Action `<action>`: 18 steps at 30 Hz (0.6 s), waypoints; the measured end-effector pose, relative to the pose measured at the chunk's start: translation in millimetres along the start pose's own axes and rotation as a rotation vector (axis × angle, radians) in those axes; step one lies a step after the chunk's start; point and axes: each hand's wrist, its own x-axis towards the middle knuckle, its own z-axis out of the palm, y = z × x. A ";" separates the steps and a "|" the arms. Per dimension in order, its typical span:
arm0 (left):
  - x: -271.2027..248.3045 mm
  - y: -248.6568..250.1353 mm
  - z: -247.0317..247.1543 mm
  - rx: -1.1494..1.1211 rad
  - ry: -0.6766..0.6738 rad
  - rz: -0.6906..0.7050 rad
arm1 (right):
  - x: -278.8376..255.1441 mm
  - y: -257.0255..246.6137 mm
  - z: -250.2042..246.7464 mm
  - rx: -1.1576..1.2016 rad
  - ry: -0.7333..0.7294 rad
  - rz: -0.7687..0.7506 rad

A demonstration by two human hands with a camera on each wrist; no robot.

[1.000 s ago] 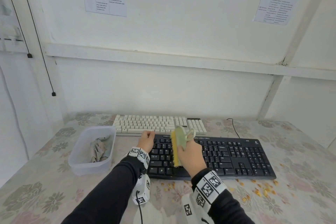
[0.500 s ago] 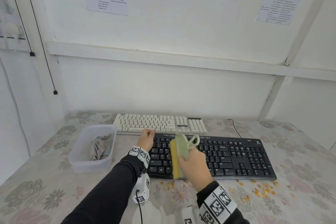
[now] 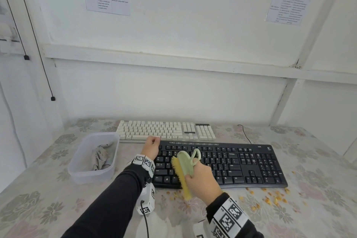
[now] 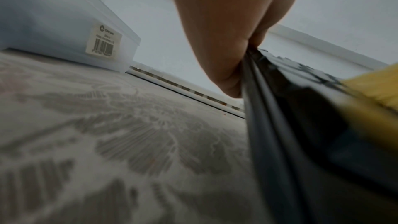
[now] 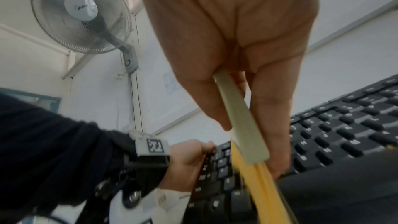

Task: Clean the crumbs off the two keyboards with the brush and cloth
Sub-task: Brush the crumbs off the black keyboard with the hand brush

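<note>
At frame centre the right hand (image 3: 201, 177) grips the yellow-bristled brush (image 3: 182, 172) over the black keyboard (image 3: 241, 166), whose left end the left hand (image 3: 151, 148) holds; hard strokes could scatter crumbs (image 3: 270, 200) across the bench (image 3: 318, 170).

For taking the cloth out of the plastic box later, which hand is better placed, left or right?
Left, probably. The left hand holds the black keyboard's corner beside the plastic box with the cloth; the right hand grips the brush.
</note>
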 end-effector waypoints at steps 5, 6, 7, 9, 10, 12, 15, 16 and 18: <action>-0.4 0.4 -0.6 -0.025 0.001 -0.014 | 11.3 -14.2 -4.7 0.028 0.161 -0.046; -1.0 0.8 -1.0 -0.022 -0.002 -0.016 | 12.7 -15.9 -3.4 0.010 0.170 -0.051; -1.4 0.9 -1.1 -0.020 -0.001 -0.018 | 13.7 -16.3 -1.6 -0.004 0.160 -0.052; -2.3 1.6 -1.0 -0.015 0.002 -0.016 | 12.2 -14.5 1.6 -0.029 0.102 -0.034; -2.9 2.1 -1.3 -0.010 0.001 -0.013 | 9.9 -12.8 2.9 -0.041 0.068 -0.020; -3.0 2.3 -1.2 0.001 0.002 -0.005 | 3.2 -7.9 3.3 -0.053 0.002 0.002; -3.1 2.4 -1.9 0.009 0.000 -0.006 | -8.2 -2.6 -6.0 -0.059 -0.101 0.012; -3.3 2.4 -2.3 0.014 0.000 -0.005 | -11.3 -2.8 -12.9 -0.047 -0.128 0.014; -3.3 1.5 -2.9 0.026 -0.001 0.000 | -12.1 -1.4 -27.5 -0.005 -0.122 0.034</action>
